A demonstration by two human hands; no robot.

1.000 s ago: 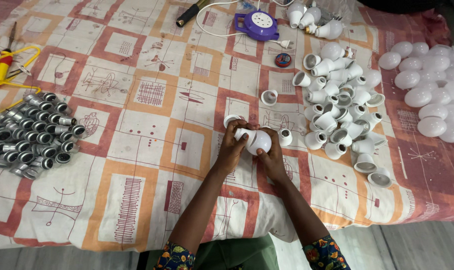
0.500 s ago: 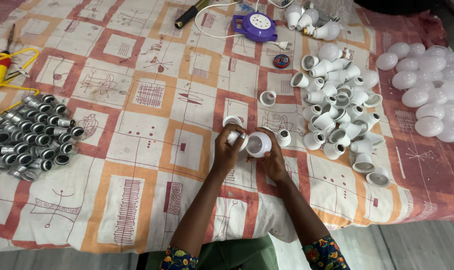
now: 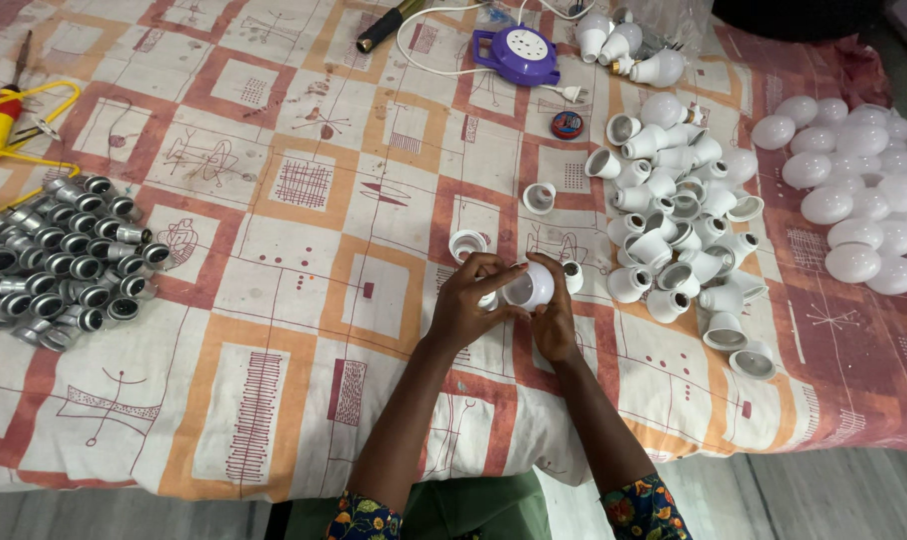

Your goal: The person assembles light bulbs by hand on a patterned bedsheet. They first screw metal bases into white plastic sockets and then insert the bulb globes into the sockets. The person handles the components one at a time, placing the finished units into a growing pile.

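Patterned bedsheet (image 3: 304,260) in cream, orange and red squares covers the whole work surface, its front edge hanging nearest the camera. Nearest item: two forearms in flowered sleeves (image 3: 366,518) reaching up from the bottom edge. Left hand (image 3: 471,300) and right hand (image 3: 552,312) meet over the sheet, just in front of the middle, both clasped around one white bulb housing (image 3: 529,287); the left fingers curl over its top and side, the right hand cups it from the other side, and the open round mouth faces up toward the camera, seemingly so the inside can be seen and worked on. Small white piece (image 3: 573,276) lies just beside the right hand, touching nothing else that can be made out. Single white housings (image 3: 468,243) and (image 3: 539,197) sit loose just beyond the hands. Right of the hands: heap of white housings (image 3: 679,225), tumbled together within easy reach, likely the supply. Far right: cluster of white round domes (image 3: 859,205), kept apart from the heap. Left, well apart from the hands: packed group of silver metal screw caps (image 3: 59,260), sorted by kind. Far left edge: yellow and red tools (image 3: 9,115). Farthest back: purple round extension socket (image 3: 519,52) with white cord, small red tin (image 3: 567,124), black-handled tool (image 3: 389,22), and several finished bulbs (image 3: 624,45).
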